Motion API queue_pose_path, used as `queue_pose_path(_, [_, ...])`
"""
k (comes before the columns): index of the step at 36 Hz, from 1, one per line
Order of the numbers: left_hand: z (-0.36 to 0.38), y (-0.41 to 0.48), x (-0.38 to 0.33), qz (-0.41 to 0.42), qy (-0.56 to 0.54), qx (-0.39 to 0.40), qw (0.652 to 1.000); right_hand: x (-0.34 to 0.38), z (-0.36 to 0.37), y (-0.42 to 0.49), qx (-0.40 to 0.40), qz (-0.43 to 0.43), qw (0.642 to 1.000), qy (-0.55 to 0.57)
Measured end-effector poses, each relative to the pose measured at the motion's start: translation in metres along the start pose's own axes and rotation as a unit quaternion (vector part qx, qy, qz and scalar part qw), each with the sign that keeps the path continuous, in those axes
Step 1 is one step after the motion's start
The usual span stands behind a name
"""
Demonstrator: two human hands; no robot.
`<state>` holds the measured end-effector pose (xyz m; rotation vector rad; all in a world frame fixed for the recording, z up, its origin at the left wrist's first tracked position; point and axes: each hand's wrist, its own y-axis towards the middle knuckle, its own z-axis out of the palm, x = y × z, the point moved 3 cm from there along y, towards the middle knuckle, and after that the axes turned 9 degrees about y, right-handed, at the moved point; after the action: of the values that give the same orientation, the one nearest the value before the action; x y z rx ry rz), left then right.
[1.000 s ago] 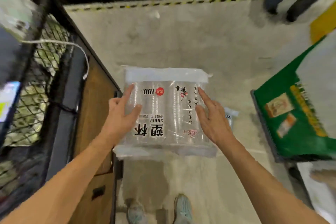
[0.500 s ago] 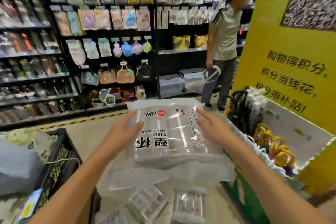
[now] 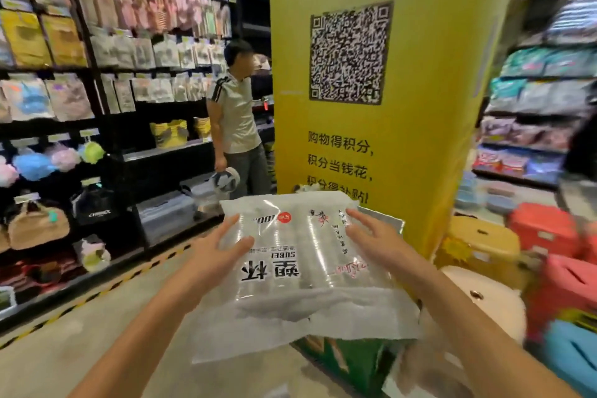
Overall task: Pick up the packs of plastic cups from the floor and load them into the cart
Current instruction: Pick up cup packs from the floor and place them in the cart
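- Head view, change: a second ago you looked straight down, with the pack of plastic cups (image 3: 300, 255) low over the floor beside the cart. Now your gaze is raised and swung rightward. The pack rides in mid-air just below frame centre, roughly level, its print upside down to you.
- Head view, grip: your left hand (image 3: 213, 255) presses the pack's 9 o'clock edge and your right hand (image 3: 378, 242) its 3 o'clock edge. The fingers of both lie nearly straight and spread, so the pack is clamped between flat hands, not wrapped.
- Head view, meaning: the lift of this pack looks complete; loading is not yet done. The cart, at 8 o'clock half a second ago, is out of frame, as are the further packs then seen on the floor. You will probably have to turn back leftward to deposit.
- Head view, surface: the pale floor (image 3: 97, 349) fills 7 o'clock, with a hazard stripe (image 3: 106, 292) along the shelf foot. A green carton (image 3: 349, 362) sits below the pack at 5 o'clock.
- Head view, room: a yellow pillar (image 3: 420, 74) with a QR code stands at 12 to 1 o'clock and dark shelves (image 3: 97, 90) of hanging goods at 9 to 10. Another person (image 3: 235, 119) stands at 11, and red stools (image 3: 546, 229) sit at 3 to 4.
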<state>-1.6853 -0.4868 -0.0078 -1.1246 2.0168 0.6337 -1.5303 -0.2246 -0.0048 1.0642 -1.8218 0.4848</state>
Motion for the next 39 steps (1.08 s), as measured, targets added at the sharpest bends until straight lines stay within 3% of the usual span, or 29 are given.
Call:
queue_pose_path(8, [0.061,0.022,-0.056,0.121,0.007,0.15,0.981,-0.026,-0.062,-0.079,-0.141,0.092,0.986,-0.015])
queue_pose_path(15, [0.147,-0.011,-0.099,0.219,-0.009,0.286,0.933,-0.053,-0.103,-0.202,-0.286,0.195,0.938,-0.002])
queue_pose_path(26, [0.271,-0.158,-0.191,0.319,-0.006,0.454,0.832,-0.055,-0.15,-0.428,-0.466,0.296,0.834,0.001])
queue_pose_path(33, [0.315,-0.281,-0.251,0.409,-0.058,0.526,0.743,-0.055,-0.171,-0.564,-0.557,0.366,0.745,-0.02])
queue_pose_path(39, [0.357,-0.396,-0.288,0.453,-0.047,0.555,0.696,-0.044,-0.185,-0.68,-0.613,0.345,0.711,0.0])
